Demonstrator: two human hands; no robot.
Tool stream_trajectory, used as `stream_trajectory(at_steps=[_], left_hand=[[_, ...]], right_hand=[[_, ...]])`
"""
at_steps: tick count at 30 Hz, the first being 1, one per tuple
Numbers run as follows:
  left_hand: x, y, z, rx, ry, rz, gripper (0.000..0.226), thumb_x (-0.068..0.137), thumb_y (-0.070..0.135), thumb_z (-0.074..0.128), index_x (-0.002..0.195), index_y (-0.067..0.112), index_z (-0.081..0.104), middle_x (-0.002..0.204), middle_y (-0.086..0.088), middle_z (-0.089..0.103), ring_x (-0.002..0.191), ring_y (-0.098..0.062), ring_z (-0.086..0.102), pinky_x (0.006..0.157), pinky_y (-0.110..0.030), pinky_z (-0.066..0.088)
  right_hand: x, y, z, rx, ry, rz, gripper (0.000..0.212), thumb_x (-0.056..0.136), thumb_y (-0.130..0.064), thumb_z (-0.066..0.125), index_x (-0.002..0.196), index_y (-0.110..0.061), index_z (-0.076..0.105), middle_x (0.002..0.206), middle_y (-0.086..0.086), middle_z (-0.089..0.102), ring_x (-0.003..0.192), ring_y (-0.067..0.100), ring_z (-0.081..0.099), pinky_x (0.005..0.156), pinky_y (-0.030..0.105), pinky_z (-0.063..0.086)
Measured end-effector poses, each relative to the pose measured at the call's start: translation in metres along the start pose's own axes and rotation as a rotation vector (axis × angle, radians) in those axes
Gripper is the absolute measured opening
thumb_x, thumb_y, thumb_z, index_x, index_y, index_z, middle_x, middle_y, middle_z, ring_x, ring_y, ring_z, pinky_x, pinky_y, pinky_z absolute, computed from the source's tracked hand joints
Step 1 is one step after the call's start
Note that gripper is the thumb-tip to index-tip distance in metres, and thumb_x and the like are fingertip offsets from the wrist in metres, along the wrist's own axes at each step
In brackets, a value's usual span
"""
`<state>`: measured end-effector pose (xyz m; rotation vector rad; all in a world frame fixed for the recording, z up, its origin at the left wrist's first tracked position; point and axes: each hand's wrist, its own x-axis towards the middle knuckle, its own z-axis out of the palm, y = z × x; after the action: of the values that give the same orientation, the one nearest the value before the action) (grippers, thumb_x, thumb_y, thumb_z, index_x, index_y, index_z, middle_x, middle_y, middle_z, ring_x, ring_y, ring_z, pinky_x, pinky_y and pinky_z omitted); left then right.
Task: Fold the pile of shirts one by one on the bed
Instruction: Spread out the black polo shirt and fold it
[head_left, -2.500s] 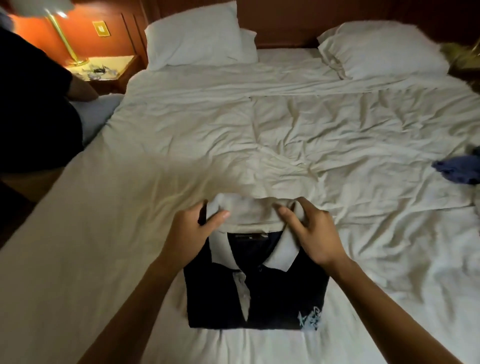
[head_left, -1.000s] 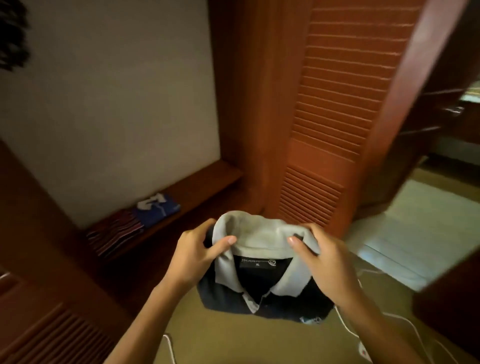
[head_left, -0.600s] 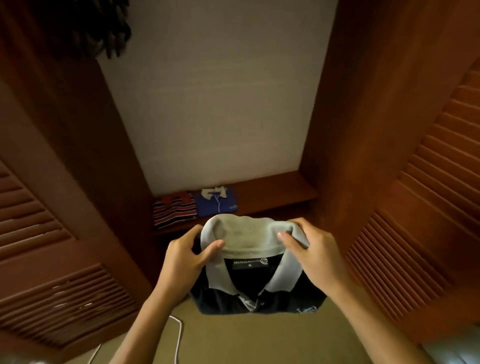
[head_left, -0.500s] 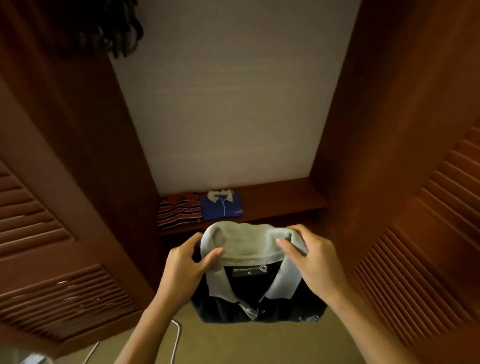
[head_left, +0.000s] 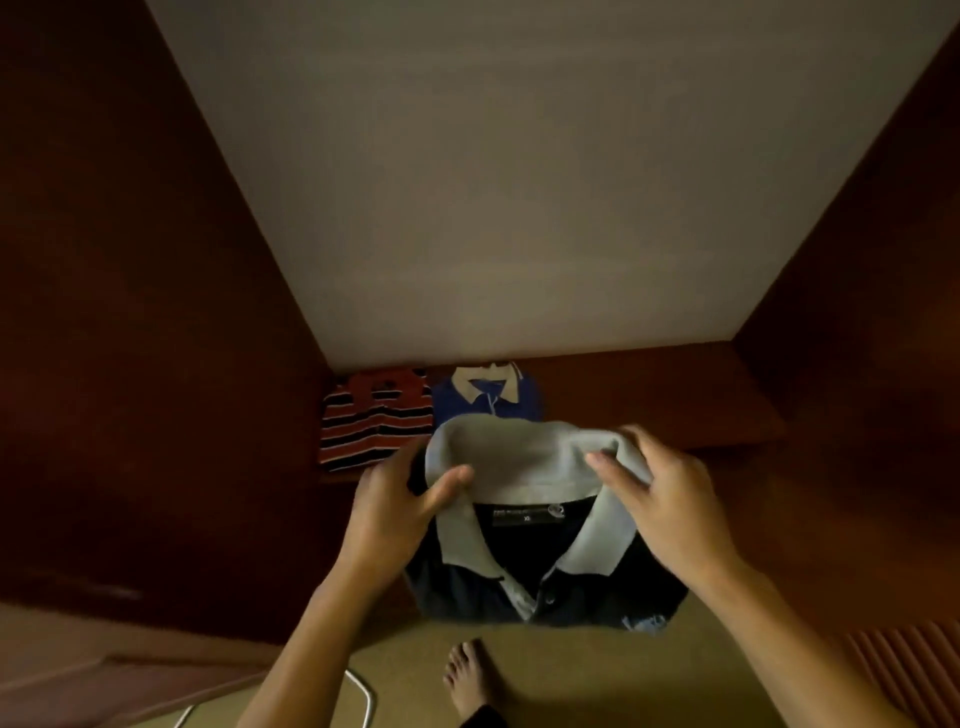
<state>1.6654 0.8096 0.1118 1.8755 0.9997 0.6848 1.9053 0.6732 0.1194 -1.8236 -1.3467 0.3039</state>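
I hold a folded dark navy polo shirt (head_left: 561, 587) with a light grey collar in the air in front of a wooden closet shelf (head_left: 649, 405). My left hand (head_left: 389, 514) grips its left side with the thumb on the collar. My right hand (head_left: 670, 509) grips the right side the same way. On the shelf lie a folded red striped shirt (head_left: 376, 421) and, to its right, a folded blue polo (head_left: 491, 397), partly hidden behind the collar.
Dark wooden closet walls (head_left: 156, 312) stand left and right, with a pale back wall (head_left: 519, 182) between them. A louvred door (head_left: 904, 660) shows at the lower right. A white cable (head_left: 363, 696) and my bare foot (head_left: 467, 680) are on the beige floor.
I lifted the folded navy polo off the bed, turned away and carried it to the closet. The shelf with the two folded shirts is now closer, directly behind the shirt.
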Motion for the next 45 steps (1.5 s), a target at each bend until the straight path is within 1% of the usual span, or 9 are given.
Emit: stream_trajectory(at_steps=[6, 9, 15, 21, 24, 31, 38, 42, 45], left_hand=[[0.140, -0.110, 0.024, -0.048, 0.012, -0.140, 0.074, 0.068, 0.084, 0.061, 0.123, 0.034, 0.064, 0.109, 0.019, 0.071, 0.098, 0.000, 0.067, 0.079, -0.027, 0.058], [0.189, -0.161, 0.042, -0.035, 0.021, -0.151, 0.043, 0.075, 0.070, 0.064, 0.106, 0.040, 0.063, 0.095, 0.018, 0.071, 0.085, -0.003, 0.069, 0.070, -0.034, 0.061], [0.260, -0.245, 0.082, 0.035, 0.030, -0.210, 0.024, 0.081, 0.055, 0.068, 0.101, 0.048, 0.060, 0.088, 0.041, 0.064, 0.085, 0.014, 0.062, 0.068, -0.005, 0.048], [0.371, -0.344, 0.134, 0.040, 0.102, -0.268, 0.048, 0.086, 0.054, 0.065, 0.100, 0.008, 0.066, 0.092, -0.003, 0.070, 0.086, -0.024, 0.066, 0.067, -0.038, 0.052], [0.393, -0.401, 0.165, -0.032, 0.005, -0.452, 0.044, 0.092, 0.048, 0.062, 0.118, 0.012, 0.058, 0.111, 0.000, 0.064, 0.103, -0.021, 0.062, 0.069, -0.019, 0.048], [0.377, -0.429, 0.189, 0.107, 0.029, -0.402, 0.062, 0.080, 0.061, 0.068, 0.122, 0.019, 0.052, 0.103, 0.002, 0.065, 0.088, -0.019, 0.064, 0.073, -0.046, 0.056], [0.397, -0.421, 0.178, 0.002, 0.078, -0.286, 0.029, 0.089, 0.033, 0.073, 0.110, 0.021, 0.057, 0.100, 0.019, 0.061, 0.082, 0.014, 0.060, 0.065, -0.009, 0.049], [0.406, -0.433, 0.177, -0.039, 0.066, -0.315, 0.034, 0.090, 0.033, 0.071, 0.118, 0.019, 0.058, 0.109, 0.014, 0.063, 0.088, 0.010, 0.061, 0.071, -0.013, 0.054], [0.398, -0.445, 0.186, -0.011, 0.023, -0.328, 0.056, 0.091, 0.034, 0.068, 0.140, 0.014, 0.049, 0.122, 0.008, 0.056, 0.104, -0.006, 0.054, 0.070, -0.001, 0.046]], right_hand=[[0.120, 0.099, 0.107, 0.029, -0.032, 0.067, 0.015, 0.095, -0.049, 0.056, 0.099, -0.035, 0.060, 0.083, -0.019, 0.064, 0.071, -0.001, 0.065, 0.048, 0.016, 0.047], [0.159, 0.147, 0.151, 0.045, -0.085, 0.081, 0.014, 0.095, -0.047, 0.057, 0.099, -0.034, 0.061, 0.082, -0.016, 0.064, 0.071, 0.001, 0.065, 0.051, 0.022, 0.050], [0.215, 0.239, 0.210, 0.001, -0.159, 0.086, 0.026, 0.093, -0.062, 0.049, 0.091, -0.037, 0.056, 0.076, -0.015, 0.061, 0.067, 0.003, 0.062, 0.049, 0.026, 0.049], [0.304, 0.346, 0.288, 0.020, -0.141, 0.175, 0.033, 0.091, -0.061, 0.052, 0.099, -0.030, 0.060, 0.076, -0.019, 0.056, 0.069, -0.004, 0.057, 0.054, 0.009, 0.039], [0.318, 0.408, 0.328, 0.029, -0.293, 0.324, 0.050, 0.094, -0.057, 0.051, 0.131, -0.023, 0.054, 0.101, -0.010, 0.058, 0.078, -0.001, 0.054, 0.058, 0.010, 0.040], [0.277, 0.430, 0.357, -0.013, -0.304, 0.395, 0.071, 0.093, -0.064, 0.047, 0.154, -0.038, 0.021, 0.156, 0.003, 0.025, 0.131, 0.032, 0.044, 0.098, 0.052, 0.047], [0.300, 0.418, 0.350, 0.076, -0.152, 0.347, 0.048, 0.098, -0.040, 0.058, 0.140, -0.018, 0.051, 0.131, 0.005, 0.059, 0.117, 0.027, 0.057, 0.092, 0.037, 0.049], [0.310, 0.431, 0.351, 0.089, -0.131, 0.344, 0.048, 0.096, -0.042, 0.059, 0.139, -0.021, 0.051, 0.132, 0.002, 0.060, 0.118, 0.022, 0.057, 0.085, 0.025, 0.046], [0.304, 0.442, 0.358, 0.095, -0.295, 0.396, 0.057, 0.097, -0.049, 0.052, 0.145, -0.018, 0.044, 0.136, 0.007, 0.053, 0.123, 0.026, 0.052, 0.100, 0.044, 0.046]])
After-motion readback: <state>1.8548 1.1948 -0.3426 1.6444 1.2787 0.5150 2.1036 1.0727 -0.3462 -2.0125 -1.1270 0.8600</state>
